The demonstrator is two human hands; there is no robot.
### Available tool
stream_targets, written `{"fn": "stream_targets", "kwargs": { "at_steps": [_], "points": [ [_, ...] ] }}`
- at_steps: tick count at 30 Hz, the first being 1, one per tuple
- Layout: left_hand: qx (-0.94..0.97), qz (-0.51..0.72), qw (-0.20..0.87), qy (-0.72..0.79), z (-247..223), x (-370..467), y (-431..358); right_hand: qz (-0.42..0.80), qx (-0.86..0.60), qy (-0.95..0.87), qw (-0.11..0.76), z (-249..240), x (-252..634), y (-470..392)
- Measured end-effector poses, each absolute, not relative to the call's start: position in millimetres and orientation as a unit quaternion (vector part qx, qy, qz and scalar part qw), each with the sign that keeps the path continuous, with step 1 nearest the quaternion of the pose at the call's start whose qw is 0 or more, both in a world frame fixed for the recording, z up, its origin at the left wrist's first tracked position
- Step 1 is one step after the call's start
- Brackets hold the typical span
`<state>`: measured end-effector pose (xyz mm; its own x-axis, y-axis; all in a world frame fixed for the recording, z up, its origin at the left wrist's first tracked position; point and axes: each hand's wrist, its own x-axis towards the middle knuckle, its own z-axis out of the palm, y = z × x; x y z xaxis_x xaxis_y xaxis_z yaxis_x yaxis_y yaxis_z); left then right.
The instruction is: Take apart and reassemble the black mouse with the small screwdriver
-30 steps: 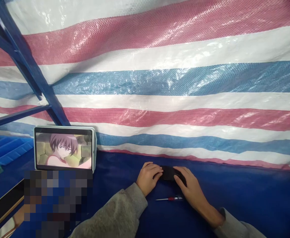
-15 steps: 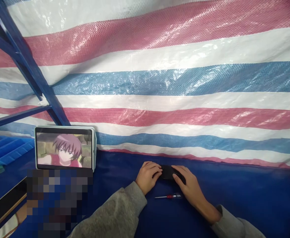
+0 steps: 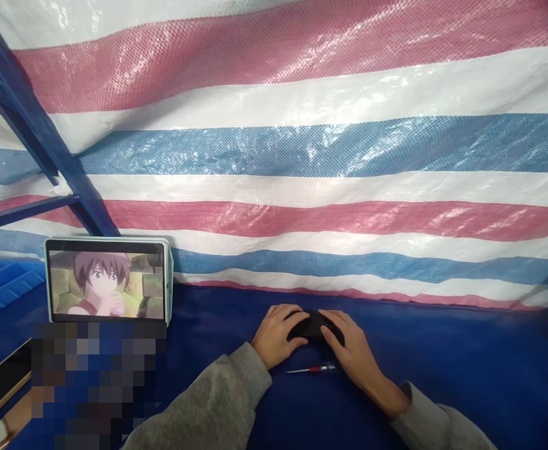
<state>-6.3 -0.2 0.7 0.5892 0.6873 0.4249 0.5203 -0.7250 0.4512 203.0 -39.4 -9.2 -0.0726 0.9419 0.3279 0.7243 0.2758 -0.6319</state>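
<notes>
While a black object (image 3: pixel 312 328) is held low at the blue tabletop (image 3: pixel 442 362), the left hand (image 3: pixel 278 334) grasps its left end, thumb along the near edge, and the right hand (image 3: pixel 351 350) grips its right end, so that it sits between them; whether it rests on the surface, I cannot tell. Just on its near side lies a screwdriver (image 3: pixel 313 369) with a red and clear handle, tip pointing left, handle end near the right hand. Farther left stands a tablet (image 3: pixel 107 284) in a pale case, showing a cartoon figure, with a blue tray (image 3: pixel 9 284) partly in view at its left. Behind, a red, white and blue striped sheet (image 3: pixel 302 150) hangs, with a blue frame (image 3: pixel 34 119) at the left
</notes>
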Motion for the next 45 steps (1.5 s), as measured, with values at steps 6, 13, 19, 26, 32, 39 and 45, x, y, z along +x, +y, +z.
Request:
{"fn": "stream_targets", "kwargs": {
  "at_steps": [6,13,19,26,32,39,45],
  "points": [
    [0.86,0.332,0.142,0.359,0,-5,-1,0.131,-0.559,-0.729,0.373,-11,203,-42],
    [0.829,0.353,0.128,0.415,5,-7,-2,0.147,-0.595,-0.698,0.37,-13,203,-37],
    [0.893,0.3,0.086,0.325,7,-9,-5,0.156,-0.606,-0.696,0.353,-8,197,-40],
    [0.882,0.299,0.104,0.349,5,-8,-4,0.061,-0.6,-0.729,0.324,37,210,-39],
    [0.871,0.305,0.116,0.368,3,-8,-1,0.161,-0.507,-0.846,0.039,54,215,-53],
    [0.869,0.309,0.116,0.368,1,-7,0,0.218,-0.496,-0.836,0.09,79,224,-49],
    [0.893,0.293,0.096,0.329,2,-7,-1,0.198,-0.524,-0.796,0.229,151,214,-31]
  ]
}}
